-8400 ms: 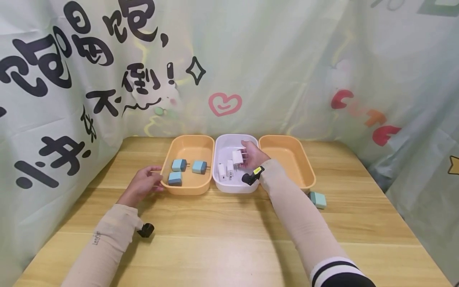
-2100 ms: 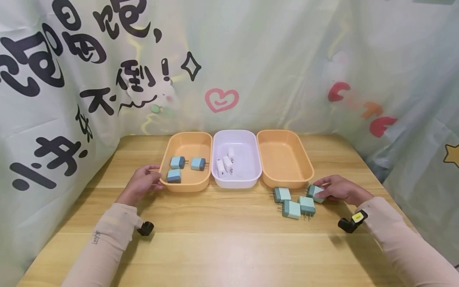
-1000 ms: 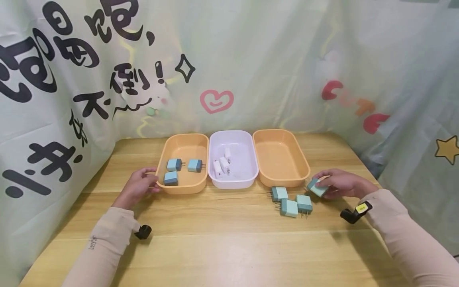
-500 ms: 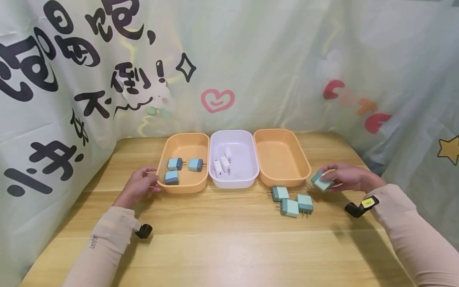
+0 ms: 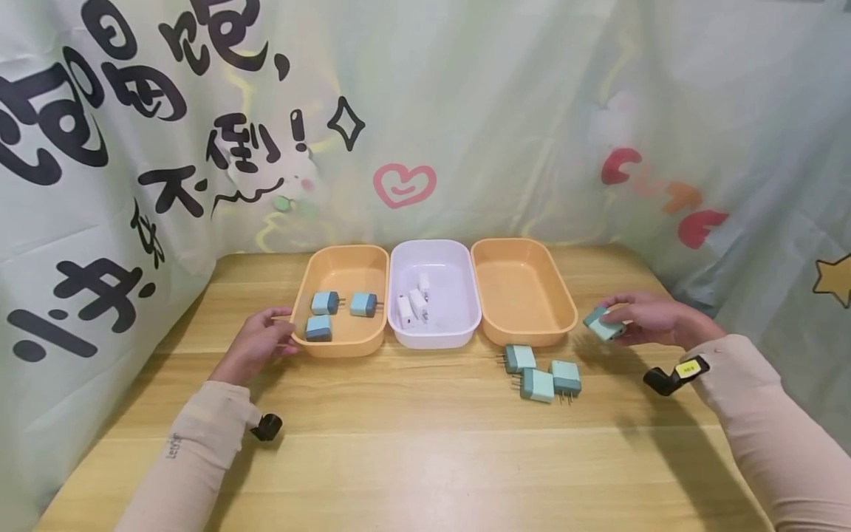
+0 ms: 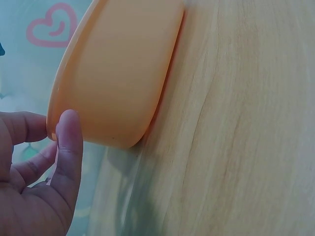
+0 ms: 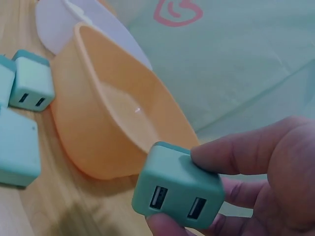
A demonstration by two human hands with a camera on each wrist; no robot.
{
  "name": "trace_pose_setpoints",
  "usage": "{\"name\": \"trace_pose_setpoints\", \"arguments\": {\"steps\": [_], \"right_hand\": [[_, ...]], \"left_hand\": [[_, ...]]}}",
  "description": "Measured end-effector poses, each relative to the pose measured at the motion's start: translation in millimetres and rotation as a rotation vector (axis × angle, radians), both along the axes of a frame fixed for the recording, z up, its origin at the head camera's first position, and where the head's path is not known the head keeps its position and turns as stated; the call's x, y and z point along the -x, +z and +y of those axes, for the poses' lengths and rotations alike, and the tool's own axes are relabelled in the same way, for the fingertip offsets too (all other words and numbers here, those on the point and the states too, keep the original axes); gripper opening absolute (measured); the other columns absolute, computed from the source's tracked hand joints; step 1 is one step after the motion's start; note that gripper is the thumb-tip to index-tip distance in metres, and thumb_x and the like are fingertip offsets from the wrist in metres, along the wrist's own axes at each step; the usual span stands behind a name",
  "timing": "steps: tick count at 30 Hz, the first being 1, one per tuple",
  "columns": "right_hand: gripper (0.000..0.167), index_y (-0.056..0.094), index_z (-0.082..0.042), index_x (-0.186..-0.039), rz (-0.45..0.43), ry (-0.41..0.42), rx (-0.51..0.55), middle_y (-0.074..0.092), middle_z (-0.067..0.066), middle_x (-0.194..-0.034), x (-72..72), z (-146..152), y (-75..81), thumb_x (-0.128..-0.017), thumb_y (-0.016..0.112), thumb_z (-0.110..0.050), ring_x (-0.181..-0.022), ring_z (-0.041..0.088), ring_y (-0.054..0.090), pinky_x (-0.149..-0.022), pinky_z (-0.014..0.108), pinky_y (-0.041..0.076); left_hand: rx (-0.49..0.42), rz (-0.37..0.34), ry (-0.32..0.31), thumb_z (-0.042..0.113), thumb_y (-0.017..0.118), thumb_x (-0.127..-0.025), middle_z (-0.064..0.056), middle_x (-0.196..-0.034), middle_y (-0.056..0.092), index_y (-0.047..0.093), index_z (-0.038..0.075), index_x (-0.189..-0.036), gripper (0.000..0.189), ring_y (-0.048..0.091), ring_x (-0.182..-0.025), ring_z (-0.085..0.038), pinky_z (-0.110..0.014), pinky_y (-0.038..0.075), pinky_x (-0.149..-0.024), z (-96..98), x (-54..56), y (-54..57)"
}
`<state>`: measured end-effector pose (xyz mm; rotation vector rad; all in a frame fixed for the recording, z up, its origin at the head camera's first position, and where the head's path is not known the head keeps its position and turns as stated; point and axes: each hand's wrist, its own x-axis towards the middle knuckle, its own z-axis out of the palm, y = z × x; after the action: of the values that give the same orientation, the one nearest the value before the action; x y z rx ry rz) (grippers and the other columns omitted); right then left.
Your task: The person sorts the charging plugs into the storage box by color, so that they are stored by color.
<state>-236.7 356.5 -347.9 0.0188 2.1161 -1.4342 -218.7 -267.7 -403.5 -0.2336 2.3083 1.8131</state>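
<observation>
In the head view, a person's right hand [image 5: 654, 321] pinches a two-tone green USB charger [image 5: 606, 325] above a wooden table [image 5: 432, 451], to the right of the right orange tray [image 5: 525, 295]. Three matching green chargers [image 5: 537, 385] lie together in front of that tray. The left hand [image 5: 259, 343] holds the near-left edge of the left orange tray [image 5: 349, 349], where three blue chargers [image 5: 363, 304] lie, while white chargers [image 5: 419, 304] cluster in the lavender tray [image 5: 435, 341] between.

In the left wrist view, thumb and forefinger close in a narrow pinch on the left orange tray's rim, the thumb against its outer wall.

In the right wrist view, fingers and thumb grip the green USB charger from opposite sides, its two ports facing the camera, with the right orange tray behind it.
</observation>
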Motion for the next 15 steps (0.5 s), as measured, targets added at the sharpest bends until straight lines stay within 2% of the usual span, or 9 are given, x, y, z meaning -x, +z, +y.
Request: {"name": "trace_pose_setpoints", "arguments": {"steps": [9,15], "right_hand": [[0.034,0.036,0.007,-0.125,0.040,-0.003,0.042,0.056,0.012,-0.098,6.2,-12,11.6,-0.097,0.051,-0.005,-0.083,0.021,0.063,-0.081,0.037,0.058],[0.033,0.035,0.007,-0.125,0.046,0.007,0.086,0.054,0.014,-0.103,14.5,-20,12.4,-0.098,0.049,-0.005,-0.085,0.023,0.063,-0.079,0.034,0.058]], "left_hand": [[0.018,-0.001,-0.002,0.007,0.048,-0.099,-0.017,-0.105,0.053,0.030,-0.005,-0.144,0.050,0.061,-0.074,-0.016,-0.028,0.059,-0.071,0.4,0.1,-0.7],[0.006,0.014,-0.011,0.006,0.047,-0.099,-0.016,-0.104,0.053,0.030,-0.007,-0.144,0.050,0.061,-0.073,-0.014,-0.027,0.059,-0.070,1.5,-0.8,-0.1]]}}
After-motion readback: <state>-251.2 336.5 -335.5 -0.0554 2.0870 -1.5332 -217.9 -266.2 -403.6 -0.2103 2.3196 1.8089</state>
